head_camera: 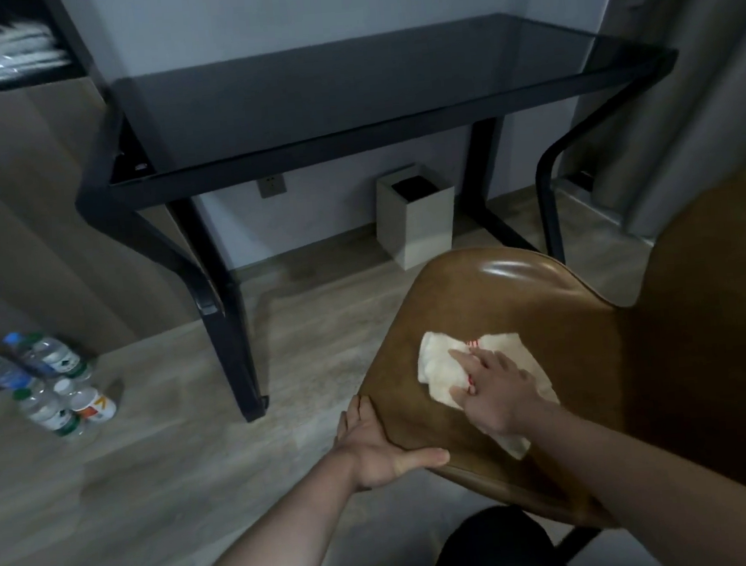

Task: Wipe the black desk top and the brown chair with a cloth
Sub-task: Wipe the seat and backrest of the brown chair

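A: What lay lower left?

B: Water bottles [32,380] on the floor. The black desk [345,91] stood across the top.

A: And the hands?

B: Lower centre, the left hand [376,445] gripped the brown chair [499,299] seat's edge, thumb on top. To its right, the right hand [497,389] pressed flat-fingered on the cloth [436,354]. Long overlapping strokes, braced, would serve best.

Glossy brown chair [499,299], soft white cloth [441,358], glassy black desk top [345,86].
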`<state>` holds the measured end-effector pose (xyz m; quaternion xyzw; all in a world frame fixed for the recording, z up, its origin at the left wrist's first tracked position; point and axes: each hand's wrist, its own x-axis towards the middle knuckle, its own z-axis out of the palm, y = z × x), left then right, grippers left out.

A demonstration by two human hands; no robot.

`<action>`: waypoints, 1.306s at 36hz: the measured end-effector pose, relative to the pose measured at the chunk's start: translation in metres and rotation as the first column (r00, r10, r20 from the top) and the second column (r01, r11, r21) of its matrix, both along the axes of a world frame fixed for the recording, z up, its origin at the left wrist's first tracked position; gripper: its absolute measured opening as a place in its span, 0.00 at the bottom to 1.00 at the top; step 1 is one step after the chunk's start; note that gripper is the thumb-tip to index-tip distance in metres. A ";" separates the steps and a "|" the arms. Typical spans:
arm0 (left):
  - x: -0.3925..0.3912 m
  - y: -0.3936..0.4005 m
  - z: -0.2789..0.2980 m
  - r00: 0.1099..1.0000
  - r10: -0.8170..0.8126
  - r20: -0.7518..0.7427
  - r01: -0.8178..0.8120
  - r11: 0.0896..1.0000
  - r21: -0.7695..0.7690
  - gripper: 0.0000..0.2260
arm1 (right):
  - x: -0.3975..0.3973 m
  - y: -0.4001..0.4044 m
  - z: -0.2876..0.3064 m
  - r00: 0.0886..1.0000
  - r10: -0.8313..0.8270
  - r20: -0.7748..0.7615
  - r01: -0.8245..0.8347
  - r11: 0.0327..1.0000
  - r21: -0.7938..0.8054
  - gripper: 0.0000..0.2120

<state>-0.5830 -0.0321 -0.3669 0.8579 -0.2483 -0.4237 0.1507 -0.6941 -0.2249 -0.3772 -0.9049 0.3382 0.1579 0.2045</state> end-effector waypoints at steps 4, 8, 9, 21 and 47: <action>-0.001 0.002 -0.002 1.000 0.001 0.022 -0.001 1.000 0.003 0.76 | -0.008 0.029 0.009 0.999 0.039 -0.021 -0.037 0.994 0.101 0.29; 0.001 0.000 -0.007 1.000 0.005 0.027 -0.005 1.000 -0.006 0.76 | -0.001 0.029 0.010 0.999 0.046 -0.002 -0.046 0.990 0.132 0.28; 0.002 -0.001 -0.008 1.000 0.001 0.026 -0.001 1.000 -0.006 0.76 | 0.004 0.025 0.008 0.998 0.058 -0.004 -0.057 0.990 0.129 0.28; 0.012 -0.005 -0.021 0.999 -0.029 0.017 0.029 1.000 -0.004 0.74 | 0.126 -0.031 -0.010 1.000 0.002 -0.009 -0.002 1.000 0.019 0.30; 0.000 0.001 -0.006 0.996 -0.041 0.080 0.042 0.999 -0.008 0.75 | -0.084 0.024 -0.002 0.983 -0.172 0.055 0.169 0.984 0.058 0.27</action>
